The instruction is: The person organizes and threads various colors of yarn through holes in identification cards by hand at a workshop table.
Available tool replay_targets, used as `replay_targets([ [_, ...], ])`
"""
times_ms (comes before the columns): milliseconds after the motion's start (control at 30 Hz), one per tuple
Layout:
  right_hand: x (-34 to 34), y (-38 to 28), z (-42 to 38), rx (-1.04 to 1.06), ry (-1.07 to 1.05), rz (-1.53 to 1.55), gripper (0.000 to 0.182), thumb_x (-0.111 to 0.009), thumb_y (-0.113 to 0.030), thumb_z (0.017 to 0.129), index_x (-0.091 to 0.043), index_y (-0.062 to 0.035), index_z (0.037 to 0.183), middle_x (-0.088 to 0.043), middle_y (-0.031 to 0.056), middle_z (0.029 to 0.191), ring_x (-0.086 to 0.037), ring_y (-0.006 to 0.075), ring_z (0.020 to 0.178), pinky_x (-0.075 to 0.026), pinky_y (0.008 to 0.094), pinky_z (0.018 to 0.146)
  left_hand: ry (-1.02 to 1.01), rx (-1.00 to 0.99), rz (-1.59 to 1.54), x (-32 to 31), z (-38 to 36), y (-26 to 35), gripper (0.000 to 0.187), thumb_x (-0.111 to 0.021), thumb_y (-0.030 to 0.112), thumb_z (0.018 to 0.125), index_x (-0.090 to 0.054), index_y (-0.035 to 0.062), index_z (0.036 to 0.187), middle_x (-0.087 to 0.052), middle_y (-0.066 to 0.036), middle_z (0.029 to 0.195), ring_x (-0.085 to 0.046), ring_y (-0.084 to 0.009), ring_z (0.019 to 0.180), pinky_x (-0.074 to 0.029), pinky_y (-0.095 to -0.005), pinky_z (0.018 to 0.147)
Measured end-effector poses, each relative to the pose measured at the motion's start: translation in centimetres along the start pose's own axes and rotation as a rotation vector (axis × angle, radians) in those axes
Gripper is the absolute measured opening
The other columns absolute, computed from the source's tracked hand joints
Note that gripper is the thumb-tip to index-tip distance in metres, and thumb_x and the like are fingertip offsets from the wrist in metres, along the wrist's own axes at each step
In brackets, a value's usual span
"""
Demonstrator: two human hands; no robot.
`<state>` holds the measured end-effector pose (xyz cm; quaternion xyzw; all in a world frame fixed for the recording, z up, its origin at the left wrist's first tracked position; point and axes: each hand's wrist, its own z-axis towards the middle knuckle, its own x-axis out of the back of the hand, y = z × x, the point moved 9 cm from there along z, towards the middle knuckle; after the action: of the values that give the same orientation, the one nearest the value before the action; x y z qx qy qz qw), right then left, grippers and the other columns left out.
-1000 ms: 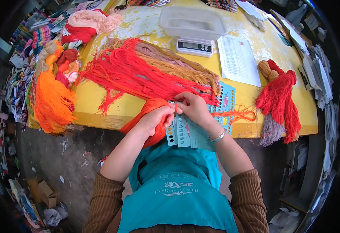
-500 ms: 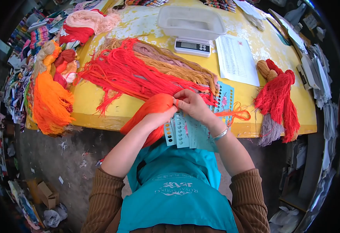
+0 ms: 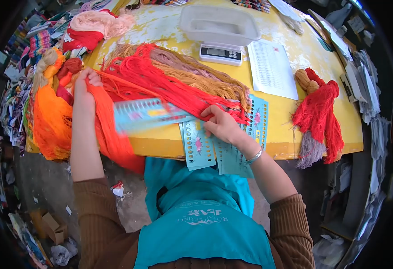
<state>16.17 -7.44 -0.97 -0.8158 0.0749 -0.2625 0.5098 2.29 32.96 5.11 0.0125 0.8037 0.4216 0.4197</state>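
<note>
My left hand (image 3: 88, 80) is closed around an orange-red thread skein (image 3: 109, 121), which hangs over the table's front edge. Blurred by motion, a light-blue card (image 3: 148, 114) with a row of holes lies between my hands, near the skein. My right hand (image 3: 223, 125) has its fingers curled at the end of a red thread bundle (image 3: 160, 83); what they pinch is hidden. Beneath and beside it are several light-blue punched cards (image 3: 198, 145) with pink flower prints, some overhanging the table's front edge.
Brown and mauve threads (image 3: 192, 69) lie behind the red bundle. A digital scale (image 3: 221, 54) carries a clear plastic tub (image 3: 219, 24), beside a printed sheet (image 3: 272, 69). Red and grey skeins (image 3: 320, 116) hang at right, orange ones (image 3: 52, 121) at left, on the yellow table (image 3: 335, 58).
My left hand has moved far left and up, drawing the orange-red skein along. A blurred card now shows between my hands. My right hand has shifted only slightly.
</note>
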Motion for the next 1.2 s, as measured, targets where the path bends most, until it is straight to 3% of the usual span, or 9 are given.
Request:
replay_targets([
  [100,0.2,-0.5,-0.1,-0.012,0.017,-0.041,0.033,-0.059,-0.017,0.082,-0.054,-0.0038,0.111,-0.068,0.0064,0.073,-0.066,0.0176,0.073,-0.049,0.0316,0.072,-0.034,0.092,0.319,-2.1,-1.1,-1.4,0.018,-0.057,0.020,0.091,-0.048,0.0151,0.077,-0.041,0.006,0.060,-0.037,-0.0063,0.046,-0.030,-0.0209,0.043],
  [267,-0.2,-0.9,-0.9,-0.007,0.067,-0.075,0.028,-0.061,-0.019,0.082,-0.057,-0.0054,0.107,-0.067,0.0074,0.072,-0.066,0.0183,0.071,-0.050,0.0322,0.069,-0.291,0.226,0.298,-7.1,-8.5,-6.1,0.021,-0.055,0.027,0.096,-0.052,0.0110,0.084,-0.042,0.004,0.061,-0.037,-0.0064,0.044,-0.028,-0.0208,0.043],
  [400,-1.8,-4.7,-2.8,0.282,0.264,-0.208,0.018,-0.066,-0.017,0.084,-0.062,-0.0052,0.097,-0.065,0.0077,0.069,-0.064,0.0193,0.062,-0.051,0.0323,0.058,-0.347,0.161,0.325,-8.2,-12.7,-4.9,0.020,-0.053,0.026,0.097,-0.053,0.0094,0.087,-0.041,0.005,0.060,-0.036,-0.0058,0.044,-0.028,-0.0208,0.043],
  [500,-6.3,-11.1,-4.9,0.756,0.345,-0.518,0.038,-0.071,-0.015,0.073,-0.061,-0.0072,0.109,-0.064,0.0127,0.105,-0.064,0.0274,0.096,-0.052,0.0380,0.074,-0.373,0.108,0.346,-9.1,-15.2,-4.1,0.019,-0.051,0.026,0.098,-0.053,0.0092,0.088,-0.040,0.005,0.058,-0.036,-0.0048,0.043,-0.027,-0.0211,0.042],
  [567,-10.2,-13.5,-4.7,0.861,0.360,-0.704,0.049,-0.069,-0.016,0.072,-0.057,-0.0072,0.119,-0.055,0.0120,0.127,-0.053,0.0292,0.117,-0.047,0.0428,0.090,-0.405,0.151,0.351,-9.6,-16.8,-4.4,0.020,-0.052,0.026,0.098,-0.053,0.0087,0.088,-0.040,0.005,0.058,-0.037,-0.0048,0.043,-0.027,-0.0210,0.042],
  [633,-13.1,-14.4,-3.5,0.974,0.453,-0.820,0.050,-0.064,-0.016,0.076,-0.054,-0.0067,0.125,-0.052,0.0110,0.130,-0.046,0.0298,0.125,-0.040,0.0473,0.097,-0.408,0.144,0.345,-10.0,-18.0,-4.2,0.020,-0.052,0.025,0.098,-0.053,0.0081,0.088,-0.040,0.005,0.058,-0.036,-0.0053,0.042,-0.027,-0.0211,0.041],
  [800,-12.7,-14.0,-3.4,1.021,0.496,-0.809,0.043,-0.063,-0.013,0.074,-0.062,-0.0089,0.117,-0.055,0.0083,0.127,-0.048,0.0285,0.123,-0.040,0.0482,0.095,-0.474,0.090,0.338,-9.3,-19.2,-2.2,0.018,-0.051,0.022,0.098,-0.054,0.0059,0.090,-0.042,0.003,0.060,-0.037,-0.0061,0.042,-0.029,-0.0206,0.040],
  [1000,-6.2,-10.1,-10.5,0.966,0.430,-0.896,0.042,-0.065,-0.010,0.069,-0.065,-0.0069,0.111,-0.061,0.0073,0.120,-0.052,0.0284,0.119,-0.042,0.0455,0.094,-0.199,0.003,0.346,-2.7,-14.3,-1.1,0.013,-0.058,0.019,0.094,-0.056,0.0061,0.093,-0.055,-0.002,0.079,-0.042,-0.0073,0.049,-0.031,-0.0211,0.042],
  [1200,-3.4,-3.9,-11.5,0.793,0.247,-0.938,0.044,-0.065,-0.005,0.071,-0.063,-0.0064,0.115,-0.061,0.0096,0.124,-0.055,0.0270,0.120,-0.044,0.0433,0.098,-0.237,0.251,0.282,-1.3,-12.0,-8.0,0.015,-0.058,0.023,0.095,-0.057,0.0092,0.089,-0.054,0.000,0.078,-0.041,-0.0069,0.049,-0.031,-0.0204,0.043],
])
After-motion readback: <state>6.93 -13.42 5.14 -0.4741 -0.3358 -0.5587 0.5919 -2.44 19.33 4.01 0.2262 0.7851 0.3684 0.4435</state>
